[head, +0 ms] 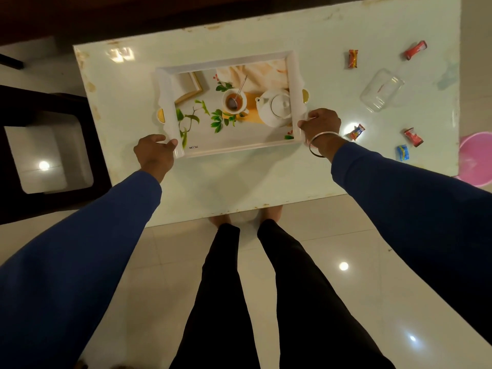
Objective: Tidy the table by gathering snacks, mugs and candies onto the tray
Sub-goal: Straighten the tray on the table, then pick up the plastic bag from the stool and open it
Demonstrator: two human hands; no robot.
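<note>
A white tray (170, 69) with a printed teapot-and-cup picture lies on the pale table (266, 177). My left hand (154, 153) grips its near left corner. My right hand (319, 123) grips its near right edge. Nothing real lies in the tray. To the right on the table are several wrapped candies: an orange-red one (353, 58), a red one (415, 50), a red-and-white one (356, 132), another red one (413, 137) and a blue one (402, 152). A clear glass mug (381, 90) lies on its side among them.
A dark wooden chair (48, 145) stands left of the table. A pink plastic bucket (476, 158) sits on the floor past the table's right edge. My legs stand on glossy tiles at the table's near edge.
</note>
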